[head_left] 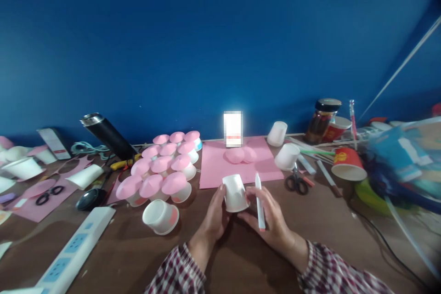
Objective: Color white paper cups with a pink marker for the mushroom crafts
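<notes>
- Right now the left hand [214,218] and right hand [272,220] pinch an upturned paper cup [235,193]; right fingers also hold a marker [260,202].
- Squeezing harder could dent it.
- A slipping marker might streak its side.

There is only the one view, from the camera on my head, looking forward and slightly down across the bench [131,248] toward the blue wall [206,32]. It sits close above my hands, low in the frame, with my plaid sleeves at the bottom edge.
</notes>
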`<action>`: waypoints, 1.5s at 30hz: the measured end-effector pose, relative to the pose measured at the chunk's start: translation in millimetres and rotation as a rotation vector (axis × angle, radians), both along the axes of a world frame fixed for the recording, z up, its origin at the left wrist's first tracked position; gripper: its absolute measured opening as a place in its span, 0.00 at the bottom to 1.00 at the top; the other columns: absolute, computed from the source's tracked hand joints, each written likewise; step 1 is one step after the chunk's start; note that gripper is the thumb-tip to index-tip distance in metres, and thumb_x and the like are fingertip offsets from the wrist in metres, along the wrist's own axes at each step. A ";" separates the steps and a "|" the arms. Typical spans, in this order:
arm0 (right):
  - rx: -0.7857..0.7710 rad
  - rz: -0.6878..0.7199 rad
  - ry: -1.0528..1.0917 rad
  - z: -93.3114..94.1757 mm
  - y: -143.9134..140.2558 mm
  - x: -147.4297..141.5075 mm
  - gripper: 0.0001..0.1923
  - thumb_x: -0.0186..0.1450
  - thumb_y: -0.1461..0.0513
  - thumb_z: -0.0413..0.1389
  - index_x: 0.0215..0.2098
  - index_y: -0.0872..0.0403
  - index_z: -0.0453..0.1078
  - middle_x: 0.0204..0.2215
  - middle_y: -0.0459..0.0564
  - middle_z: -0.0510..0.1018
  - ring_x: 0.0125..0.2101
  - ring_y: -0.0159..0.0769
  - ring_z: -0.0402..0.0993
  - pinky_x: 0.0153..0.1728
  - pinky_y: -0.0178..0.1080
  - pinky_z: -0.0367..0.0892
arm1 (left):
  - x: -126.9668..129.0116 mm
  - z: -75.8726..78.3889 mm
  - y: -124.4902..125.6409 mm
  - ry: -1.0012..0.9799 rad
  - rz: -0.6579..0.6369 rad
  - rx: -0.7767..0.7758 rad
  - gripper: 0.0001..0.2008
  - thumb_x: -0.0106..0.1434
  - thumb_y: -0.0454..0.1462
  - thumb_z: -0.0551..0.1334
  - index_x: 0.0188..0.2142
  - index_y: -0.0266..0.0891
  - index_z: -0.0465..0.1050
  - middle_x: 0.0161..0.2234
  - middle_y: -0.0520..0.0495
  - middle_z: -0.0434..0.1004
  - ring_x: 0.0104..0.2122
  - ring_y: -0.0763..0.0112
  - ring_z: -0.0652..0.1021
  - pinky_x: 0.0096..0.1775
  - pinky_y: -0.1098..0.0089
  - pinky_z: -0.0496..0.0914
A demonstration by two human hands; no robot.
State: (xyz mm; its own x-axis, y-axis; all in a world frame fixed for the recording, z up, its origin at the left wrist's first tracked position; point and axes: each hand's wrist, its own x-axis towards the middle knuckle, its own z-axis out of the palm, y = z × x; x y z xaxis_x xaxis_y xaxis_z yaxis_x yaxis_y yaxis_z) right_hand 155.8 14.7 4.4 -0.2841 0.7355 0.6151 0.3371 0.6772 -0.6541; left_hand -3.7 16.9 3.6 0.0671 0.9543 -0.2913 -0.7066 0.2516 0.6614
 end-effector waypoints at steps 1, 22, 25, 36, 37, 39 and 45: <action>-0.007 0.003 0.030 0.8 -1.0 -0.5 0.26 0.61 0.63 0.63 0.55 0.49 0.61 0.38 0.50 0.74 0.35 0.42 0.74 0.38 0.42 0.73 | -1.5 1.7 1.1 -0.032 -0.001 -0.032 0.20 0.62 0.48 0.63 0.41 0.31 0.76 0.36 0.41 0.82 0.42 0.57 0.79 0.49 0.61 0.69; -0.230 -0.155 0.209 -13.2 10.0 -7.1 0.15 0.67 0.65 0.54 0.52 0.51 0.64 0.35 0.49 0.76 0.34 0.36 0.77 0.35 0.35 0.75 | -17.5 14.0 0.3 -0.334 -0.200 -0.129 0.19 0.67 0.45 0.56 0.42 0.30 0.77 0.36 0.37 0.83 0.33 0.59 0.82 0.41 0.60 0.74; -0.221 -0.173 0.189 -12.4 10.0 -6.5 0.12 0.69 0.64 0.51 0.51 0.51 0.65 0.33 0.49 0.77 0.33 0.36 0.78 0.33 0.34 0.75 | -13.0 14.1 -0.5 -0.304 -0.148 -0.142 0.21 0.68 0.46 0.55 0.43 0.30 0.76 0.38 0.37 0.83 0.38 0.58 0.82 0.44 0.60 0.73; -0.220 -0.185 0.125 -17.6 13.8 -6.9 0.11 0.67 0.64 0.52 0.48 0.52 0.65 0.37 0.52 0.79 0.35 0.39 0.80 0.36 0.37 0.76 | -6.7 9.6 0.1 -0.221 -0.133 -0.117 0.16 0.62 0.45 0.64 0.42 0.33 0.77 0.37 0.40 0.82 0.42 0.59 0.80 0.48 0.63 0.72; -0.231 -0.182 0.114 -19.5 14.3 -6.8 0.12 0.67 0.64 0.52 0.49 0.52 0.64 0.38 0.53 0.79 0.36 0.40 0.80 0.36 0.38 0.76 | -6.5 9.3 0.3 -0.209 -0.140 -0.099 0.18 0.62 0.45 0.65 0.42 0.32 0.77 0.38 0.39 0.82 0.44 0.57 0.80 0.48 0.62 0.72; -0.239 -0.184 0.088 -22.4 15.2 -6.7 0.14 0.67 0.64 0.52 0.51 0.52 0.64 0.39 0.54 0.80 0.38 0.41 0.80 0.37 0.39 0.76 | -6.2 8.9 0.4 -0.199 -0.142 -0.070 0.19 0.61 0.46 0.65 0.43 0.31 0.76 0.39 0.39 0.82 0.44 0.57 0.80 0.49 0.61 0.72; -0.248 -0.183 0.057 -24.6 15.6 -6.9 0.14 0.67 0.63 0.53 0.51 0.52 0.65 0.41 0.55 0.80 0.39 0.42 0.80 0.40 0.41 0.75 | -5.8 8.1 0.0 -0.188 -0.133 -0.046 0.18 0.63 0.45 0.63 0.44 0.32 0.76 0.38 0.40 0.82 0.42 0.59 0.80 0.49 0.61 0.72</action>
